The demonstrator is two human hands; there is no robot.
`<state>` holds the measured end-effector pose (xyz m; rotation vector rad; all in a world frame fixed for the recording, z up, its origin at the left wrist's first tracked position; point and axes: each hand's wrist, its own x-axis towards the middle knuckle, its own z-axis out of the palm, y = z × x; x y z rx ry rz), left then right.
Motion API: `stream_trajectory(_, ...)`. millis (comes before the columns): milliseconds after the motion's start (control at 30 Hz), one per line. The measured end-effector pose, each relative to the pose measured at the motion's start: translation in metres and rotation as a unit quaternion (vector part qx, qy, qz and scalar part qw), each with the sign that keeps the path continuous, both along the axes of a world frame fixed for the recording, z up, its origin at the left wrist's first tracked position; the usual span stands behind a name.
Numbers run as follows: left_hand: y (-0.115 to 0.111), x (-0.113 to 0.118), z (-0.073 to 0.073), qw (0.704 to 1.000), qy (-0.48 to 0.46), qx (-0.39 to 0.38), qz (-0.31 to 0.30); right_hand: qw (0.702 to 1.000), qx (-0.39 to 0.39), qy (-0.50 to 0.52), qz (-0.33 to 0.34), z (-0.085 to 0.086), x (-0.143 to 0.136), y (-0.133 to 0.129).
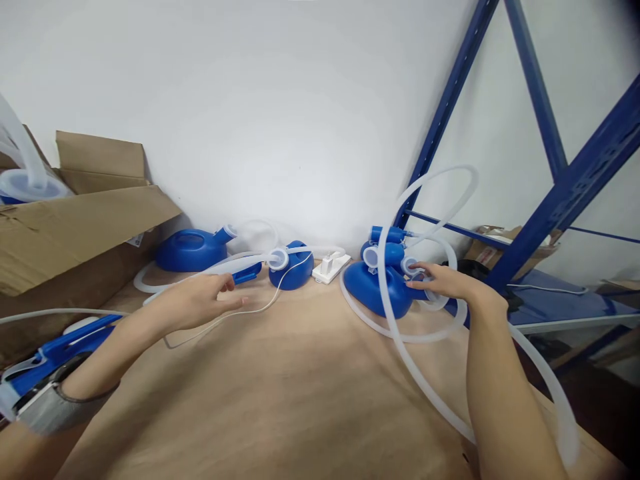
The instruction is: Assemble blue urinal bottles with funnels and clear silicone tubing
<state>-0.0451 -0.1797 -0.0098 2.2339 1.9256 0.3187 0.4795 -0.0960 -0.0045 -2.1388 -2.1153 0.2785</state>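
Observation:
My right hand (450,281) is at a blue urinal bottle (367,287) on the right of the table, thumb and fingers closed at its right end near a white ring-shaped cap. A long clear hose (390,327) loops around that bottle and passes my right forearm. Small blue parts, one with a white collar (371,257), lie on or just behind the bottle. My left hand (200,300) hovers over the table with nothing in it, thumb stretched out and fingers loosely bent. Beyond it are a blue bottle with a handle (193,250) and a smaller blue bottle (297,268).
A cardboard box (85,227) at the left holds a blue item with hose. A white power strip (331,267) with a plug lies by the wall, its thin cable (265,308) crossing the table. Blue shelving (520,257) stands at the right. Another blue item (75,347) is beside my left forearm.

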Motion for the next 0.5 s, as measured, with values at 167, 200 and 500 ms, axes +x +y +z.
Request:
stream_trajectory(167, -0.011, -0.001, 0.022, 0.995, 0.037, 0.032, 0.092, 0.999, -0.007, -0.031, -0.033, 0.028, -0.021, -0.029)
stream_trajectory(200, -0.012, -0.003, 0.024, 0.992, 0.047, 0.048, 0.11, 0.998, 0.02, -0.058, -0.032, 0.036, -0.028, -0.04)
stream_trajectory(500, -0.016, -0.019, 0.015, 0.99, 0.099, 0.083, 0.055, 0.958, 0.041, -0.027, 0.284, 0.05, -0.174, -0.133)
